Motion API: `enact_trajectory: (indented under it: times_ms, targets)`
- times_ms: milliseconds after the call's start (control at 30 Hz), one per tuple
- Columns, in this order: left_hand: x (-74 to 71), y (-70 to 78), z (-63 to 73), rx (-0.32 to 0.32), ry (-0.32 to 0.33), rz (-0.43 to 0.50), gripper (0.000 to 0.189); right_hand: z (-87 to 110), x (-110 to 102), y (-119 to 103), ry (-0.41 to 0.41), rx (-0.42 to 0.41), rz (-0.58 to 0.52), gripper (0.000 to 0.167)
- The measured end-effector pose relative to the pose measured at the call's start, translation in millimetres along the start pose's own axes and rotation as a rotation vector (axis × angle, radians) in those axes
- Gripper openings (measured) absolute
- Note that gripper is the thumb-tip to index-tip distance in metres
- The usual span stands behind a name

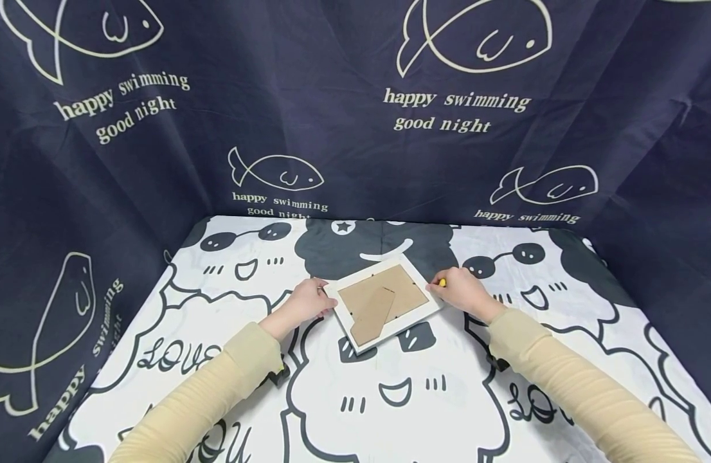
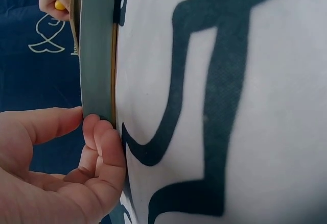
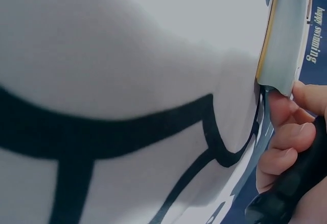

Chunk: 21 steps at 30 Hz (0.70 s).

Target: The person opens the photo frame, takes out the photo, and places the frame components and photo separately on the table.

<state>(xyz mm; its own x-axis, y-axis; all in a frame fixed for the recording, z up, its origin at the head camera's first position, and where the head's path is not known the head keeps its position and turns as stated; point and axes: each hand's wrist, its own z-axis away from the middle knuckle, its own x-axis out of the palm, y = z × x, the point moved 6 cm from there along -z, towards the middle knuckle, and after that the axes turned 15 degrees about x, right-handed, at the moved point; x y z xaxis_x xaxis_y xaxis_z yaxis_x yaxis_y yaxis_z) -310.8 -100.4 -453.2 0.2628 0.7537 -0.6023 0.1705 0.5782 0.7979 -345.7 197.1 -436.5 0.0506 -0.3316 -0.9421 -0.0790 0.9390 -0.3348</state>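
Observation:
A white picture frame (image 1: 412,315) lies face down and turned at an angle on the patterned cloth. Its brown backing board (image 1: 410,286) and folded easel stand (image 1: 374,318) face up. My left hand (image 1: 308,299) pinches the left corner between thumb and fingers; the left wrist view shows the fingertips against the frame's side (image 2: 97,55). At the opposite corner, my right hand (image 1: 461,290) pinches the frame with thumb and forefinger. Its other fingers curl round a black handle (image 3: 286,183) with a yellow end (image 1: 442,283); which tool this is, I cannot tell.
A white cloth with dark cartoon sheep and lettering (image 1: 390,424) covers the table. Dark blue curtains (image 1: 355,116) printed with fish hang behind it and at both sides. Small dark tabs along the frame's inner edge border the backing board.

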Motion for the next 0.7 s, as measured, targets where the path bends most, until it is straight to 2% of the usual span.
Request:
enact_trajectory:
  times_ms: [333, 700]
  targets:
    - [1.2, -4.9, -9.9, 0.003, 0.017, 0.061, 0.052, 8.8, 0.5, 2.6, -0.031, 0.057, -0.029, 0.018]
    - [0.4, -1.3, -17.1, 0.022, 0.027, 0.050, 0.047, 15.6, -0.7, 7.0, -0.015, 0.061, -0.048, 0.018]
